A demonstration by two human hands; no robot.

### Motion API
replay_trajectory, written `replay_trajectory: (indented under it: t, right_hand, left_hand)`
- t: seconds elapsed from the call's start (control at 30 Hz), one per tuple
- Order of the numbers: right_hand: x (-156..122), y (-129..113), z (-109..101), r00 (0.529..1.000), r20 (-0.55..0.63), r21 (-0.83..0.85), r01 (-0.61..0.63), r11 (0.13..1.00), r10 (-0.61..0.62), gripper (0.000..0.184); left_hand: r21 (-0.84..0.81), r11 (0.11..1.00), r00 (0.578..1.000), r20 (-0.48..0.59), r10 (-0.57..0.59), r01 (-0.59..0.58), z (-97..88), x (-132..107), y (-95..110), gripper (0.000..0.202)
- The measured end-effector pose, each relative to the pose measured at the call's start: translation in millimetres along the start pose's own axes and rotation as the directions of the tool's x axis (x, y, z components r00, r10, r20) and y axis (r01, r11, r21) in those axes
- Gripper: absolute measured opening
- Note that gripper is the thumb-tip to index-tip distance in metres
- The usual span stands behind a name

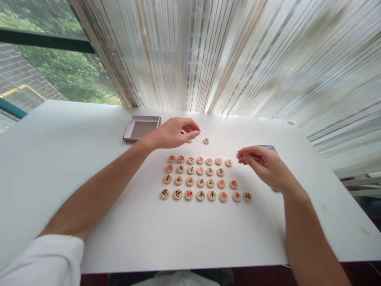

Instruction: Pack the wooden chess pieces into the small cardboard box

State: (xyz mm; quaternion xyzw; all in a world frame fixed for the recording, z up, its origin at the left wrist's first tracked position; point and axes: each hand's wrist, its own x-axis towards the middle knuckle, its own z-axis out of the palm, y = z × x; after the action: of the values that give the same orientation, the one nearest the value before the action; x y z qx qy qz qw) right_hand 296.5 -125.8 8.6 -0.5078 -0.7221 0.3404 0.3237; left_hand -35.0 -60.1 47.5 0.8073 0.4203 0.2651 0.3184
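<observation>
Round wooden chess pieces with red or black characters lie in four rows (200, 177) on a white table (89, 167). My left hand (174, 133) reaches past the rows, fingers pinched on a piece (189, 140) lying on the table. One loose piece (206, 140) lies just to its right. My right hand (263, 165) hovers at the right end of the top row, fingertips pinched on a piece (238, 155).
An open shallow cardboard box (142, 128) sits at the table's far side, left of my left hand. A dark flat object (269, 148) shows behind my right hand. Striped curtains hang behind the table, a window at far left.
</observation>
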Motion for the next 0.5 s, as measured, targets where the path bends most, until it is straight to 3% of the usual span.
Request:
replay_trajectory:
  t: [0.23,0.5]
  right_hand:
    - [-1.0,-2.4,-3.0,0.987,0.129,-0.154,-0.071,0.985,0.092,0.021]
    - [-0.5,-2.1,-1.4,0.99,0.122,-0.129,-0.05,0.99,0.066,0.022]
  left_hand:
    - [0.019,1.0,1.0,0.022,-0.006,0.005,1.1,-0.1,-0.4,0.024]
    - [0.028,1.0,0.999,0.035,0.002,-0.003,2.3,-0.7,0.2,0.025]
